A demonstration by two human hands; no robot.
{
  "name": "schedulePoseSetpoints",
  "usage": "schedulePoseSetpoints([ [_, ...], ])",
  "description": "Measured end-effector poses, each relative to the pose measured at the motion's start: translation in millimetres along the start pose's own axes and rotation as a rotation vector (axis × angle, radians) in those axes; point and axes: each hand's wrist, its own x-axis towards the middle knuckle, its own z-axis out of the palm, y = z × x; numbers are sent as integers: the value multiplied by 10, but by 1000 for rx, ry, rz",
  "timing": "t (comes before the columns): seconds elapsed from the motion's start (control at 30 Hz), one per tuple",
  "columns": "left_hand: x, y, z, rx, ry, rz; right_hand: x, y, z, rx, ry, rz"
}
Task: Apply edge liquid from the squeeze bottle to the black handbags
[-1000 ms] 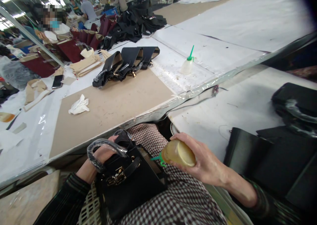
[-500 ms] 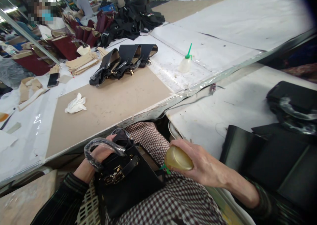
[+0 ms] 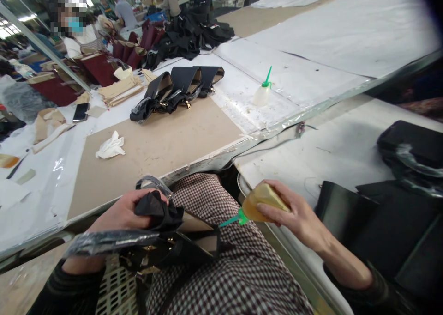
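On my lap, over a checked apron (image 3: 238, 269), lies a black handbag (image 3: 194, 250) with gold fittings and plastic-wrapped handles. My left hand (image 3: 121, 213) is closed around gathered black material at one end of it. The bag's other end points right and shows a beige inside. My right hand (image 3: 290, 213) grips a squeeze bottle (image 3: 261, 202) of yellowish liquid. Its green nozzle (image 3: 229, 221) points left, its tip at or very close to the bag's edge; I cannot tell whether they touch.
Ahead, three black bag pieces (image 3: 180, 88) and a crumpled white tissue (image 3: 110, 145) lie on the worktable (image 3: 155, 148). Another green-tipped bottle (image 3: 263, 91) stands there. Black bags (image 3: 411, 153) lie at right. A masked person (image 3: 79, 38) is beyond the table.
The bag has tipped over so its beige inside shows at the right. The bottle has turned, its nozzle now reaching left to the bag's edge.
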Motion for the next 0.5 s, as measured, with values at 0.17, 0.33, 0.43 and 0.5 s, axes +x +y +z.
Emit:
schedulePoseSetpoints([
  [0.17, -153, 153, 137, 323, -56, 30, -30, 102, 74, 8, 143, -25],
  [0.33, -65, -94, 411, 261, -88, 40, 17, 225, 325, -168, 104, -88],
  [0.43, -56, -172, 455, 234, -77, 61, 128, 263, 474, -213, 90, -108],
  [0.5, -71, -182, 439, 222, -68, 66, 224, 272, 564, -225, 68, -122],
])
